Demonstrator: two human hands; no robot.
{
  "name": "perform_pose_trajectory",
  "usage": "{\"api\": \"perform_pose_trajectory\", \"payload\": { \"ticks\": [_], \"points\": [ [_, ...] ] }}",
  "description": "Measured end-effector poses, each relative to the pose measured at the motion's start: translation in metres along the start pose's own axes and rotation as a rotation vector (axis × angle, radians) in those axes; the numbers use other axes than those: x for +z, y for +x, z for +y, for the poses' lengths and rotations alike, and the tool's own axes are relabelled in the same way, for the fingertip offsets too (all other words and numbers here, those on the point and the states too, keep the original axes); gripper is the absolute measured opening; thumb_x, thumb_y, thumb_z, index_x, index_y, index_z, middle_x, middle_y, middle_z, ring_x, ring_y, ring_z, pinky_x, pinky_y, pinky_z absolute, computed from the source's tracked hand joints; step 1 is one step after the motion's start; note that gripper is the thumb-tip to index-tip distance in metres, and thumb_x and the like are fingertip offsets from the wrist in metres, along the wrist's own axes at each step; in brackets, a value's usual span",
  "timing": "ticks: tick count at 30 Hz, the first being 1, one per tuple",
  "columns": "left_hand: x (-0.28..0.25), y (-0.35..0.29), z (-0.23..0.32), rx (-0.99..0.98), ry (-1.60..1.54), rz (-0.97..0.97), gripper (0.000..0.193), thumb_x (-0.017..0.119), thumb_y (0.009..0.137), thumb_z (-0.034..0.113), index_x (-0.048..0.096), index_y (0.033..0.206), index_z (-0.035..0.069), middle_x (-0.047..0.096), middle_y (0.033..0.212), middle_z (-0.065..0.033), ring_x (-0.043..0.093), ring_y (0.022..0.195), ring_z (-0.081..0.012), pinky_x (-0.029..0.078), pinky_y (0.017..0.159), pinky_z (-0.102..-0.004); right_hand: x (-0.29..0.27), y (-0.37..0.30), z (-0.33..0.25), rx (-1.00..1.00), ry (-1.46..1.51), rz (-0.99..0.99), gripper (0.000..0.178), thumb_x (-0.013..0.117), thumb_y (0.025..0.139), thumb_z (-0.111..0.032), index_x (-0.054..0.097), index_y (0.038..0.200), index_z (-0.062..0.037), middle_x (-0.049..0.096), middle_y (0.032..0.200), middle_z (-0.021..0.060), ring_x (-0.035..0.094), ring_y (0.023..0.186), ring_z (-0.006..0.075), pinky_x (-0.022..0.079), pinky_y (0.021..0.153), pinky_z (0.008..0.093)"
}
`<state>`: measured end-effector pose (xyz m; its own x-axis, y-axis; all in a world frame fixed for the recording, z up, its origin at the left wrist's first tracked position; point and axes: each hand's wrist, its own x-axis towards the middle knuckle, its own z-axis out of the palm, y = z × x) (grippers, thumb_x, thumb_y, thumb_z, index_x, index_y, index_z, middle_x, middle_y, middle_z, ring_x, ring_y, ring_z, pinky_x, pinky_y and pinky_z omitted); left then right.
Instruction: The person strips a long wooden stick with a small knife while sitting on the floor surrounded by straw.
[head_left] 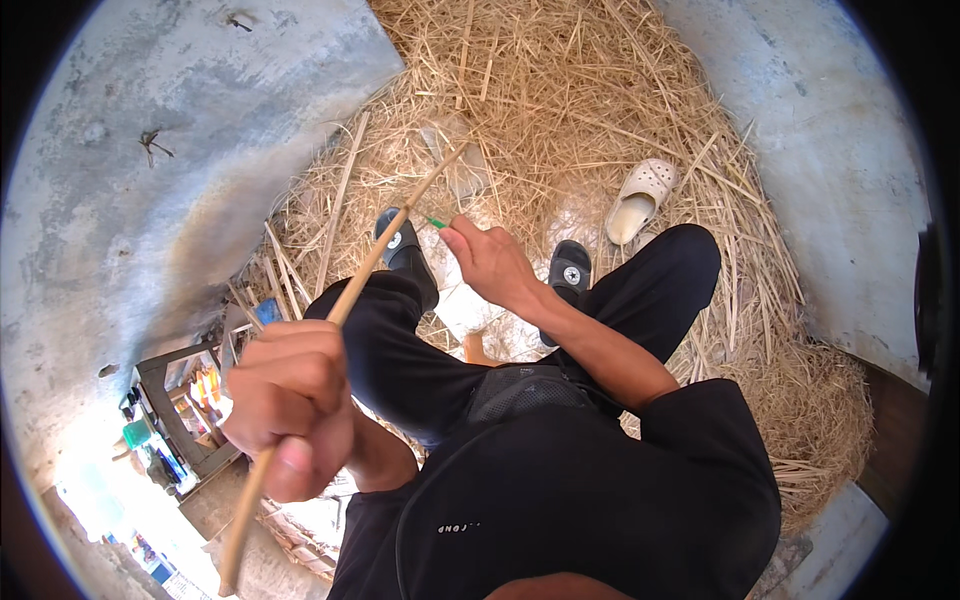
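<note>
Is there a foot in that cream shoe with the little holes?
No, it's empty: the cream shoe shows its bare insole, no leg above it.

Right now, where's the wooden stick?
In the head view, the wooden stick slants left of centre, gripped by the left hand, its upper part beside the right hand.

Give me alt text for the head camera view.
The left hand grips a long tan stick; the right hand holds a small, partly hidden green object close to it. Straw-like strips lie around a beige clog.
</note>
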<state>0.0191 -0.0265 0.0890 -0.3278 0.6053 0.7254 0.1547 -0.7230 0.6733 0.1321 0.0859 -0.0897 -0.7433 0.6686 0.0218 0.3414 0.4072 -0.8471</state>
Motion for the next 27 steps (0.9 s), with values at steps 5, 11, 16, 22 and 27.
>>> {"api": "perform_pose_trajectory", "payload": {
  "ticks": [5,11,16,22,27],
  "points": [
    [0.002,-0.001,0.001,0.004,-0.063,-0.182,0.036,0.053,0.078,0.019,0.031,0.052,0.006,0.029,0.041,-0.0011,0.022,0.03,-0.0115,0.016,0.031,-0.0266,0.018,0.022,0.053,0.176,-0.244,-0.009,0.036,0.042,0.099,-0.035,0.054,0.089,-0.0029,0.056,0.059,0.0226,0.058,0.059,0.0425,0.045,0.055,0.0506],
    [0.015,0.002,-0.002,-0.023,-0.072,-0.247,0.033,0.052,0.078,0.018,0.035,0.053,0.004,0.028,0.042,-0.0011,0.022,0.031,-0.0119,0.015,0.032,-0.0275,0.0,0.015,0.045,0.058,-0.046,0.051,0.036,0.043,0.098,-0.035,0.054,0.086,-0.0027,0.056,0.058,0.0214,0.057,0.056,0.0421,0.043,0.053,0.0489],
    [0.008,0.005,0.004,-0.04,-0.051,-0.309,0.031,0.053,0.075,0.019,0.032,0.055,0.007,0.028,0.04,0.001,0.02,0.029,-0.0102,0.014,0.031,-0.0266,-0.011,-0.005,-0.007,0.019,0.108,-0.071,0.031,0.047,0.098,-0.03,0.051,0.083,-0.0029,0.05,0.052,0.0187,0.054,0.051,0.0404,0.041,0.048,0.0452],
    [0.001,-0.001,0.009,-0.058,-0.034,-0.261,0.033,0.052,0.08,0.018,0.033,0.055,0.006,0.028,0.042,-0.0002,0.023,0.03,-0.0117,0.015,0.032,-0.0274,0.012,0.005,0.006,-0.208,-0.116,0.116,0.029,0.051,0.095,-0.032,0.052,0.082,-0.0062,0.051,0.049,0.0146,0.055,0.047,0.0351,0.042,0.042,0.0425],
    [-0.007,-0.002,0.016,-0.081,-0.071,-0.242,0.032,0.052,0.077,0.018,0.032,0.055,0.006,0.029,0.043,-0.0009,0.022,0.031,-0.012,0.015,0.033,-0.0272,0.036,0.028,0.059,-0.204,-0.477,0.083,0.031,0.047,0.096,-0.034,0.061,0.097,-0.0063,0.06,0.065,0.0191,0.061,0.057,0.0343,0.046,0.045,0.0434]
  ]
}}
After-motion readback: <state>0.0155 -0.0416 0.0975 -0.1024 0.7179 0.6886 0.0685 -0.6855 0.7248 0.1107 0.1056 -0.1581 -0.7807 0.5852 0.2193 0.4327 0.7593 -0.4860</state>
